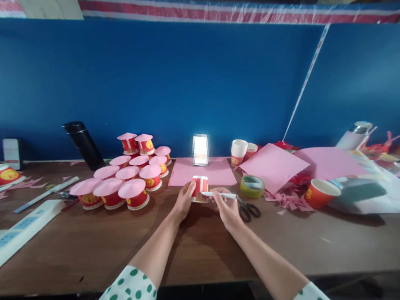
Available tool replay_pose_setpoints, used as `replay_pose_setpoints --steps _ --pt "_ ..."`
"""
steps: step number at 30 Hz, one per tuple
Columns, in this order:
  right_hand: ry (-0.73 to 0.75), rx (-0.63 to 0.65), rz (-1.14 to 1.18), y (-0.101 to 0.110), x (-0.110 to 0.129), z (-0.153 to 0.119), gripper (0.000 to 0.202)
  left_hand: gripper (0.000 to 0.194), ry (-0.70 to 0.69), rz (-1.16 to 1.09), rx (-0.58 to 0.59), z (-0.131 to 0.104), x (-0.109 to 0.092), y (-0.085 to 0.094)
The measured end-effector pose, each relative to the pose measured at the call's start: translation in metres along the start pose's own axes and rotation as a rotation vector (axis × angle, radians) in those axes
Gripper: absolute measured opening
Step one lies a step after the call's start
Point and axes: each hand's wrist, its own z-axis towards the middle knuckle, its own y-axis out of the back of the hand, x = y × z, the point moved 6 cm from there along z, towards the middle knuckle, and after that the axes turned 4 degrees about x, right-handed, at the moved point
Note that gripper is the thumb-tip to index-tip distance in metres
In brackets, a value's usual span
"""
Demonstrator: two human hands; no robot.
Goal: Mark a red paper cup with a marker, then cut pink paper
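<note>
A red paper cup (199, 184) with white parts is held above the table's middle by my left hand (183, 202), whose fingers close around its left side. Between the fingers of my right hand (227, 208) lies a white pen (222, 195), its tip pointing left and reaching the cup's side; whether it touches cannot be made out. Black-handled scissors (249, 212) lie just right of my right hand. Behind the cup, a pink paper sheet (184, 171) rests on the table. To the left stand several red cups with pink cone tops (134, 188), some stacked.
A roll of yellow-green tape (252, 187) sits right of the sheet. White cups (239, 148), more pink paper (274, 165) and an orange cup (319, 194) stand further right. Left are a black flask (83, 143), a power strip (18, 231) and a red cup (4, 175). A blue partition (157, 80) rises behind.
</note>
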Motion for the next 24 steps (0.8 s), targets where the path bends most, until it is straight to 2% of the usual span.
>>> replay_pose_setpoints --steps 7,14,24 --pt "-0.001 0.02 0.019 -0.0016 0.0006 -0.0004 0.026 0.037 0.0 -0.057 0.023 0.001 0.0033 -0.0003" --pt "0.01 0.028 -0.004 -0.0022 -0.0007 -0.0004 0.025 0.034 -0.007 -0.023 0.01 0.0016 0.0034 0.0013" --pt "0.023 0.027 -0.017 -0.0011 -0.0003 -0.0007 0.027 0.04 -0.007 -0.036 0.024 -0.0003 -0.0005 -0.002"
